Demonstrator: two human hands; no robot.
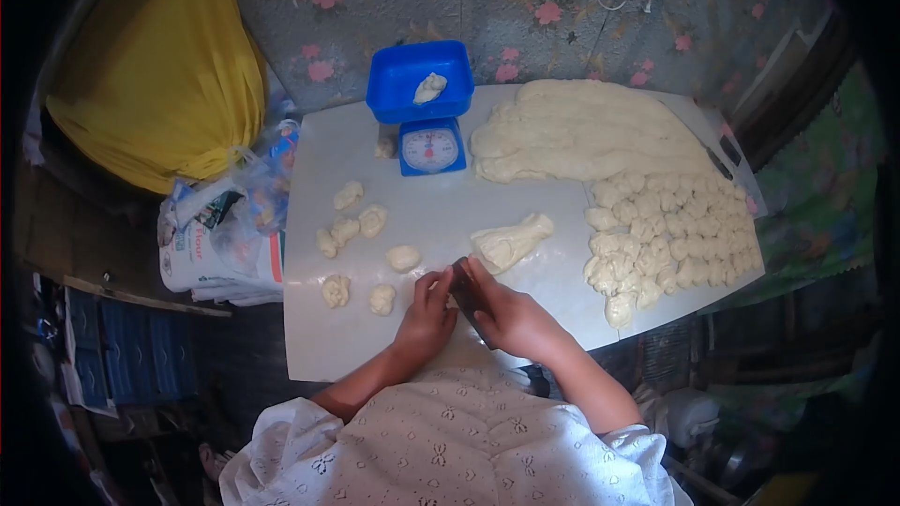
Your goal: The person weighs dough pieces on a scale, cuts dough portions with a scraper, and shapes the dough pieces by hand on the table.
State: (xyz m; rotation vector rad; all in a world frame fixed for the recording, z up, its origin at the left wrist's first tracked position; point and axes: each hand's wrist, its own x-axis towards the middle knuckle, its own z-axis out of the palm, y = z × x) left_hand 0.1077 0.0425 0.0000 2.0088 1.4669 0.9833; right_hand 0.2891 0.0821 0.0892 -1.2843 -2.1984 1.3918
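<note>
My right hand (511, 314) is closed around a dark, flat, blade-like tool (463, 289), held upright-to-slanting at the near edge of the table. Close beside its left face is my left hand (427, 319), fingers bent together; a pale bit shows by them, but what they grip is hidden. Just beyond my hands lies a long piece of dough (511, 242). Small dough lumps lie to the left, among them one lump (403, 258) near my left fingers. A blue kitchen scale (432, 148) carries a blue pan (389, 98) with a dough lump (430, 88) in it.
A big slab of dough (591, 131) covers the table's back right. Rows of small dough pieces (694, 234) sit in front of it. Left of the white table (319, 337) stand a flour bag (192, 248) and a yellow cloth-like bundle (169, 66). A patterned wall is behind.
</note>
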